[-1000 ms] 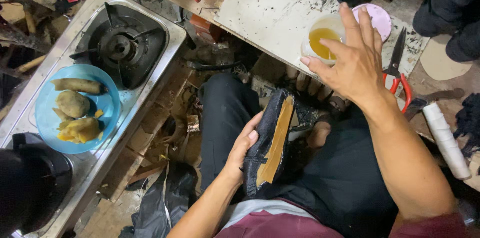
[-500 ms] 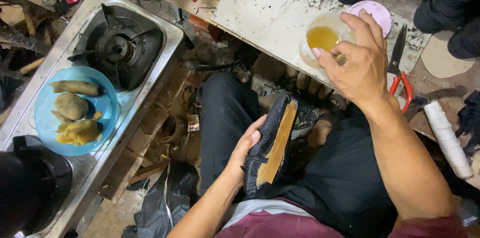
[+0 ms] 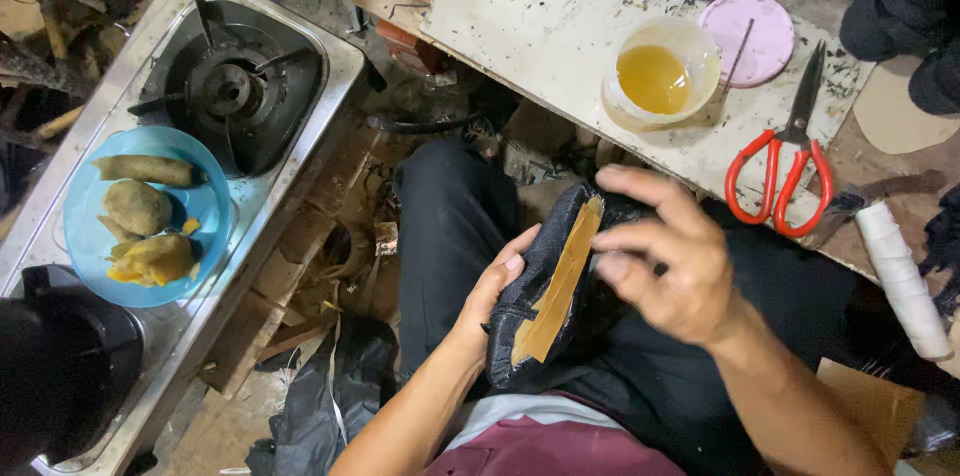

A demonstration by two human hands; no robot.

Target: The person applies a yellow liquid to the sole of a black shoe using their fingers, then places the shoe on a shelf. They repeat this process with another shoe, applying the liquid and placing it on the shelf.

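Shoe (image 3: 545, 301), black, sole side up with a tan insole strip showing, lies on the person's lap over black trousers. Left hand (image 3: 492, 296) cups it from the left edge, fingers curled round the side and closed on it. Right hand (image 3: 665, 261) rests over the toe end, fingers loosely spread and touching the upper rim; a firm grip there cannot be told, the hand being blurred.

Just beyond the knees, a scuffed white table (image 3: 540, 6) carries a clear plastic tub of amber glue (image 3: 658, 76), a pink lid (image 3: 750, 36) beside it with a thin stick laid across, and red-handled scissors (image 3: 790, 161) near the table's right edge. White roll (image 3: 903, 281) lies further right.

To the left, well apart, a steel gas stove (image 3: 225, 86) bears a blue plate (image 3: 85, 236) of cooked roots and yellow pieces. Floor between is littered with scraps.
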